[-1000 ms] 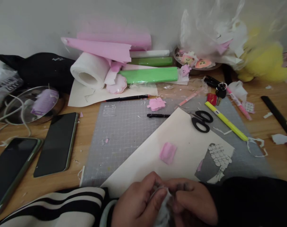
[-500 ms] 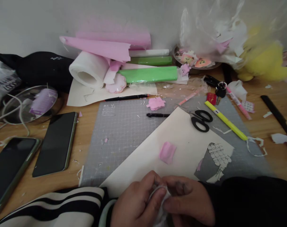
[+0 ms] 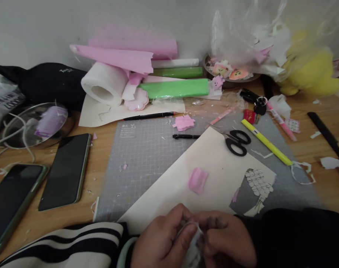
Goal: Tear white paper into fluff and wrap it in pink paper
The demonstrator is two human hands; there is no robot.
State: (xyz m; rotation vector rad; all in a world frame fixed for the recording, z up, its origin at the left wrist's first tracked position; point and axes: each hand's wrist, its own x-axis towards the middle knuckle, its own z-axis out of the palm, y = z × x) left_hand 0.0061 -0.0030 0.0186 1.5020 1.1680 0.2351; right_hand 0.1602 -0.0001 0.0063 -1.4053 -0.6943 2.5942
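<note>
At the bottom centre, my left hand (image 3: 165,238) and my right hand (image 3: 228,236) are pressed close together. Both are closed on a small, thin whitish piece (image 3: 194,247), papery or filmy, partly hidden by the fingers; its exact kind does not show. My left thumb lies along its face, and my right fingers grip its other edge. Just beyond the hands, a small pink paper piece (image 3: 197,180) rests on a cream sheet (image 3: 169,197). Black-handled scissors (image 3: 237,142) lie at that sheet's far corner. A paper cutout with drawn outlines (image 3: 259,184) is at the right.
A grey cutting mat (image 3: 138,160) lies under the sheet. Two phones (image 3: 65,171) are at the left. Behind stand a paper roll (image 3: 104,83), a green pack (image 3: 175,88) and pink paper rolls (image 3: 113,57). A yellow stick (image 3: 267,142), keys (image 3: 259,108) and paper scraps lie right.
My right fingers and thumb have shifted slightly to the right along the whitish piece, uncovering a little more of it. My left hand stays almost in place. The objects on the table stay put.
</note>
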